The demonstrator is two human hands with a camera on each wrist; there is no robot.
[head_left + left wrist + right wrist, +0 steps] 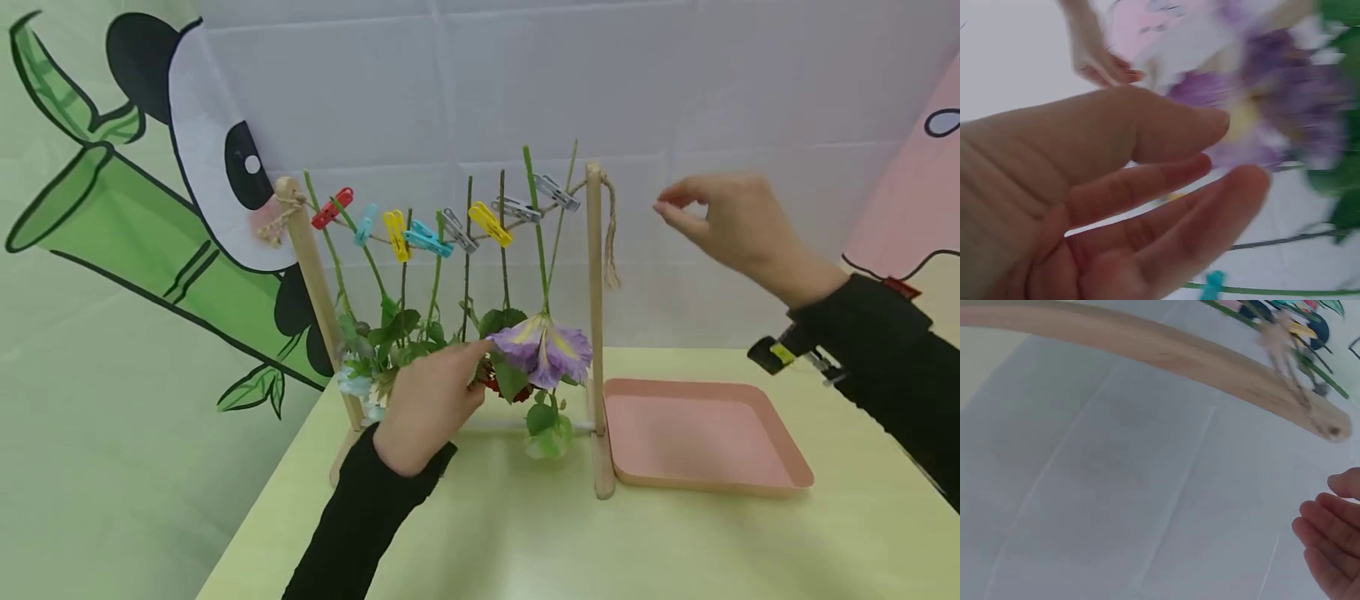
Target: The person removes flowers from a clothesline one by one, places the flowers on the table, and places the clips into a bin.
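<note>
My left hand point(435, 400) is in front of the hanging flowers, its fingertips close to the left edge of a purple flower point(551, 350) with yellow streaks. The left wrist view shows nothing between the thumb point(1179, 128) and the loosely bent fingers. To the right of the rack, my right hand point(742, 225) is raised in the air, fingers slightly bent and holding nothing. Flower stems hang upside down from a rope, held by red point(332, 208), yellow point(491, 224), blue point(428, 239) and grey clothespins point(557, 192). A dark red flower point(517, 389) is partly hidden behind leaves.
The rack's right wooden post point(595, 308) stands between my hands, with a loose rope end point(611, 225) dangling from it. A pink tray point(697, 433) lies on the table right of the rack. A pale green flower point(546, 442) hangs lowest, and a pale blue one point(354, 381) is at left.
</note>
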